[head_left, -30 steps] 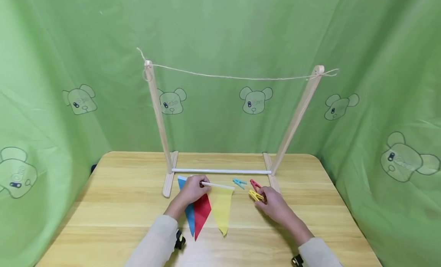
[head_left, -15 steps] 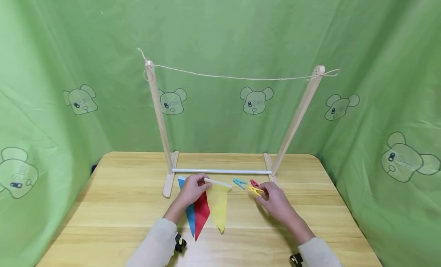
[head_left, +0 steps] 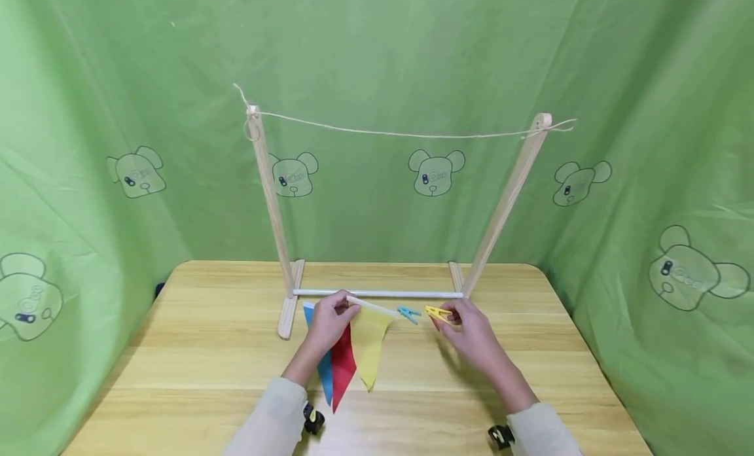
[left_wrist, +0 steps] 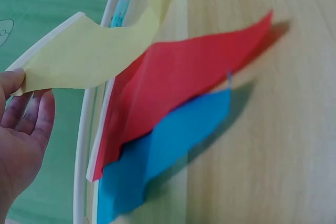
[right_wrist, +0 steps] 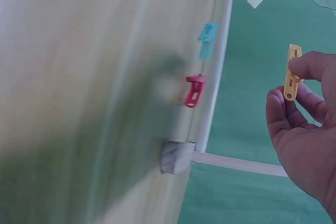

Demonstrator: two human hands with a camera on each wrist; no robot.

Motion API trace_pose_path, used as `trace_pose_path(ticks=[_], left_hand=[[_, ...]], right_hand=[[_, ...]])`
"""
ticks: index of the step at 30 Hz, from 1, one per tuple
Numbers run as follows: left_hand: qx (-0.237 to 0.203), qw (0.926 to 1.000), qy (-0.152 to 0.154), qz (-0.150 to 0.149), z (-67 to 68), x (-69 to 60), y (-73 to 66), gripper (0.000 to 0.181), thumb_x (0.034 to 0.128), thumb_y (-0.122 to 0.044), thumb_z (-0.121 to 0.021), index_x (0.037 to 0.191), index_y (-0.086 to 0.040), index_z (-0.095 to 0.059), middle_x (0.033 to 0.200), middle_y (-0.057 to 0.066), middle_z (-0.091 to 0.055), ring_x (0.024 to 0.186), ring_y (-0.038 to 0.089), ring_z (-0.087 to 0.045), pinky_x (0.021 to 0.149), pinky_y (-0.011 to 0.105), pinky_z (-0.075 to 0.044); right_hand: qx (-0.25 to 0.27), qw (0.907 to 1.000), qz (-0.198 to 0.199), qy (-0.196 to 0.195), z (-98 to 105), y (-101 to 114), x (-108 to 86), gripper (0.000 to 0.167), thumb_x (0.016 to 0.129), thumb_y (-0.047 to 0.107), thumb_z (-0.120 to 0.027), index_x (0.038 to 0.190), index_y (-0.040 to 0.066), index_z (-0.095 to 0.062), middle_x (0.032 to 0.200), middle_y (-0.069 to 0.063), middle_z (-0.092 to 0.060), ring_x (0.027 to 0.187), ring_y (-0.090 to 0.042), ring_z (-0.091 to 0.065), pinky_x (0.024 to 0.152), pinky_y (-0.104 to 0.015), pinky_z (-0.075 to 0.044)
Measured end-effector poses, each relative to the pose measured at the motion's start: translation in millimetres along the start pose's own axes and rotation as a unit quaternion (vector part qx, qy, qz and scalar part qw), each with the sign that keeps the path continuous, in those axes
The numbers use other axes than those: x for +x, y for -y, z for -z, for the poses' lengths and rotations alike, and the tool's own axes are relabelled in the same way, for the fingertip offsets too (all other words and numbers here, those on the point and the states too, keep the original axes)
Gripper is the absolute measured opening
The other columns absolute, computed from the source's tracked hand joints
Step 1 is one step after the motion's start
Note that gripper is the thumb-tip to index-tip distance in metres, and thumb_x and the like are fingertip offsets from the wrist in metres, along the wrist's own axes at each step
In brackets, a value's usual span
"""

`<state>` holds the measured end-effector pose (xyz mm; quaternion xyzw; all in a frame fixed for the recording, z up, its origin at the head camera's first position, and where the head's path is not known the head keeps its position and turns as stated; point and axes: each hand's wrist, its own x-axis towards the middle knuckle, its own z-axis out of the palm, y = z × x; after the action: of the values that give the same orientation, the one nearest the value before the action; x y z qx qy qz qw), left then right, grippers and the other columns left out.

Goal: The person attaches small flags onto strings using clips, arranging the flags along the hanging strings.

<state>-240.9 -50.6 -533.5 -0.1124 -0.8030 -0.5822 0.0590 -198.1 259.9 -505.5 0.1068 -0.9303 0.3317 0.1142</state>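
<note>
The left hand (head_left: 330,320) pinches the white-edged corner of the yellow pennant (head_left: 368,345), which hangs raised off the table; the left wrist view shows thumb and fingers on that corner. Below and beside this hand lie the red pennant (left_wrist: 178,82) and the blue pennant (left_wrist: 168,145), overlapping on the tabletop. The right hand (head_left: 473,332) pinches a yellow clothespin (right_wrist: 292,72) between thumb and fingers, above the table. Under it lies a red clothespin (right_wrist: 195,91), partly hidden in the head view. A light-blue clothespin (head_left: 409,314) lies between the two hands.
A wooden frame with a left post (head_left: 271,201), a right post (head_left: 506,204) and a white lower bar (head_left: 377,293) stands at the back of the table (head_left: 194,364). A string (head_left: 383,133) sags between the post tops. Green curtains (head_left: 365,63) surround the table.
Both hands have risen slightly toward the frame. The yellow pennant has lifted and shifted left, and the yellow clothespin has moved up over the red one.
</note>
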Motion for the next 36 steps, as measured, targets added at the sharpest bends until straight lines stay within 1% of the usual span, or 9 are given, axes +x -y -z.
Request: trace_pose_path(ticks=[5, 7, 13, 16, 21, 25, 30, 33, 36], left_hand=[[-0.014, 0.9999, -0.003, -0.003, -1.4, 1.2, -3.5, 0.004, 0.0939, -0.013, -0.077, 0.093, -0.012, -0.072, 0.075, 0.0, -0.058, 0.067, 0.012, -0.049, 0.058, 0.019, -0.042], [-0.022, 0.9997, -0.007, -0.006, -2.1, 1.9, -4.6, 0.004, 0.0935, -0.012, -0.077, 0.095, -0.011, -0.073, 0.076, 0.001, -0.057, 0.067, 0.012, -0.048, 0.057, 0.019, -0.041], [-0.029, 0.9993, -0.014, -0.021, -4.3, 3.9, -11.5, 0.006, 0.0927, -0.011, -0.077, 0.097, -0.011, -0.074, 0.074, 0.003, -0.056, 0.067, 0.012, -0.048, 0.056, 0.019, -0.039], [-0.033, 0.9991, -0.014, -0.024, -4.1, 5.0, -15.9, 0.005, 0.0929, -0.012, -0.077, 0.096, -0.011, -0.074, 0.072, 0.002, -0.053, 0.066, 0.012, -0.047, 0.055, 0.019, -0.038], [-0.044, 0.9986, -0.013, -0.026, -5.0, 6.9, -22.3, 0.005, 0.0937, -0.012, -0.076, 0.094, -0.009, -0.072, 0.069, 0.002, -0.05, 0.063, 0.012, -0.046, 0.054, 0.019, -0.037], [-0.051, 0.9983, -0.015, -0.025, -6.2, 7.4, -28.1, 0.011, 0.0945, -0.011, -0.075, 0.088, -0.007, -0.067, 0.068, 0.001, -0.049, 0.062, 0.012, -0.045, 0.053, 0.019, -0.037], [-0.058, 0.9979, -0.022, -0.017, -7.0, 7.2, -36.2, 0.011, 0.0947, -0.012, -0.075, 0.089, -0.007, -0.068, 0.07, 0.001, -0.05, 0.065, 0.014, -0.046, 0.054, 0.019, -0.038], [-0.056, 0.9978, -0.029, -0.018, -7.4, 8.3, -42.3, 0.007, 0.0941, -0.012, -0.076, 0.092, -0.008, -0.07, 0.072, 0.001, -0.051, 0.067, 0.015, -0.048, 0.056, 0.02, -0.039], [-0.056, 0.9976, -0.034, -0.022, -7.4, 10.0, -49.1, 0.008, 0.093, -0.01, -0.077, 0.091, -0.007, -0.07, 0.072, 0.002, -0.052, 0.068, 0.015, -0.048, 0.058, 0.021, -0.04]], right_hand=[[0.005, 1.0, -0.004, -0.008, 6, 6, 6.8, 0.029, 0.089, 0.004, -0.076, 0.116, 0.002, -0.066, 0.105, -0.012, -0.063, 0.095, -0.024, -0.066, 0.085, -0.042, -0.061], [0.008, 0.9999, -0.004, -0.009, 8, 8, 9.2, 0.029, 0.09, 0.004, -0.076, 0.117, 0.001, -0.066, 0.106, -0.013, -0.063, 0.095, -0.026, -0.066, 0.086, -0.044, -0.061], [0.015, 0.9997, -0.019, -0.008, 15, 12, 15.4, 0.034, 0.091, 0.007, -0.077, 0.121, 0.0, -0.064, 0.108, -0.015, -0.065, 0.097, -0.026, -0.066, 0.088, -0.045, -0.06], [0.019, 0.9995, -0.014, -0.02, 18, 14, 18.0, 0.033, 0.09, 0.008, -0.079, 0.119, 0.0, -0.064, 0.107, -0.015, -0.066, 0.095, -0.025, -0.066, 0.087, -0.045, -0.06], [0.017, 0.9989, 0.006, -0.044, 25, 18, 22.2, 0.031, 0.089, 0.007, -0.08, 0.115, 0.0, -0.066, 0.103, -0.014, -0.066, 0.091, -0.024, -0.066, 0.084, -0.045, -0.061], [0.018, 0.9988, 0.004, -0.046, 30, 20, 25.6, 0.033, 0.089, 0.006, -0.08, 0.117, -0.001, -0.065, 0.103, -0.014, -0.067, 0.092, -0.025, -0.066, 0.084, -0.043, -0.061], [0.018, 0.9985, -0.001, -0.051, 38, 24, 28.4, 0.033, 0.09, 0.005, -0.078, 0.119, -0.001, -0.065, 0.105, -0.014, -0.066, 0.095, -0.027, -0.065, 0.085, -0.044, -0.061], [0.018, 0.9981, 0.006, -0.058, 43, 27, 29.9, 0.032, 0.09, 0.003, -0.077, 0.119, -0.002, -0.065, 0.106, -0.015, -0.065, 0.096, -0.029, -0.065, 0.086, -0.046, -0.06], [0.015, 0.9976, 0.016, -0.066, 47, 29, 31.9, 0.032, 0.09, 0.002, -0.077, 0.119, -0.002, -0.065, 0.106, -0.016, -0.065, 0.096, -0.029, -0.066, 0.085, -0.049, -0.06]])
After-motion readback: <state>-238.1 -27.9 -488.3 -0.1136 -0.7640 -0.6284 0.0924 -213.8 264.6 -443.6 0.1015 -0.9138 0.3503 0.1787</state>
